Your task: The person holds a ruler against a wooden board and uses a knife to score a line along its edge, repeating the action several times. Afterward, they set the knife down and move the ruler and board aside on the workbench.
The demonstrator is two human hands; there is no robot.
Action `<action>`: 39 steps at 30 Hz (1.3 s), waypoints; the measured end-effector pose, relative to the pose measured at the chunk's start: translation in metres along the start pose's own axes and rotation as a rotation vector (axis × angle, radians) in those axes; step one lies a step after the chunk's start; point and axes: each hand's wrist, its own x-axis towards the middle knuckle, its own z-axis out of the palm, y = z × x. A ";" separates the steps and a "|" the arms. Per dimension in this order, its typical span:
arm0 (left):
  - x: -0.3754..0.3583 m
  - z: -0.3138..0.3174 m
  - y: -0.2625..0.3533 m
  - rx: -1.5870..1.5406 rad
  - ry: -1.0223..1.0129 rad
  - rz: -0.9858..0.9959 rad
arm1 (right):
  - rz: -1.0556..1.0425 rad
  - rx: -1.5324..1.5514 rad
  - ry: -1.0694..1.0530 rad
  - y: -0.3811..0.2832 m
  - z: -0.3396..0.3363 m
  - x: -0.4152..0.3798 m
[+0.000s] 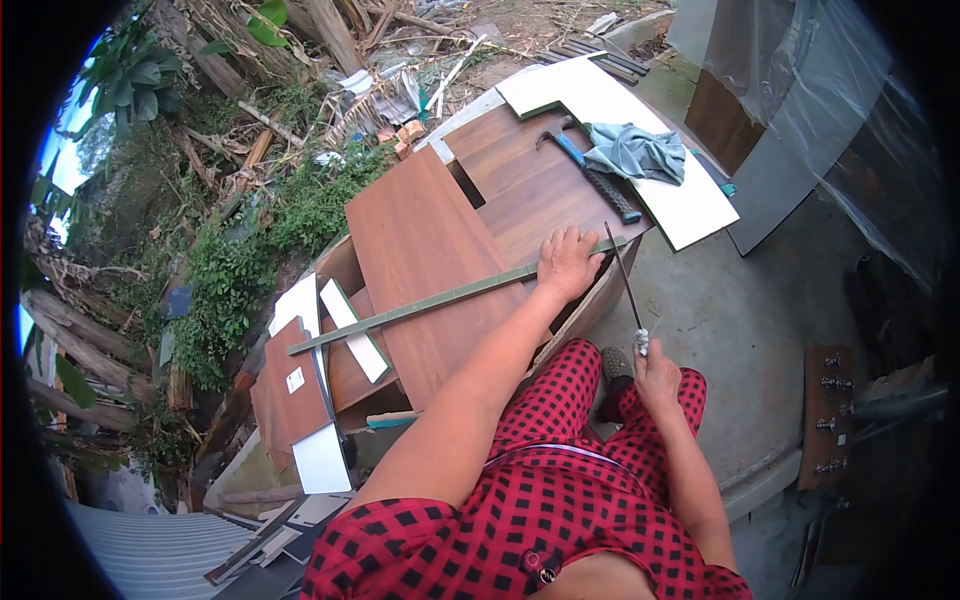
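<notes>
Green strip (430, 303) is held down near one end by left hand (570, 262), fingers curled over it, apparently for steadiness; length is supported across brown laminate panel (420, 225). Thin saw (628, 283) is gripped by wrapped handle in right hand (657, 378), blade set across strip near held end. Claw hammer (598, 180) is laid beside crumpled cloth (640, 152). Outdoors, concrete floor (745, 330) is bordered by plants (225, 300).
</notes>
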 end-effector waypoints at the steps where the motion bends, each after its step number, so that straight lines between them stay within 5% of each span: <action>1: 0.000 0.000 0.000 0.001 -0.002 0.000 | -0.026 -0.003 0.008 -0.003 -0.002 0.005; 8: 0.001 -0.002 0.001 0.015 -0.032 -0.006 | -0.077 -0.024 0.080 -0.049 0.005 0.096; 20: 0.002 -0.001 0.000 0.013 -0.020 0.009 | -0.036 0.009 0.005 0.003 0.001 -0.004; 28: 0.001 -0.001 0.000 0.016 -0.035 0.018 | -0.100 -0.029 0.081 -0.051 0.000 0.098; 39: 0.000 -0.001 -0.001 -0.011 -0.019 0.021 | -0.013 0.020 0.001 0.000 0.001 -0.008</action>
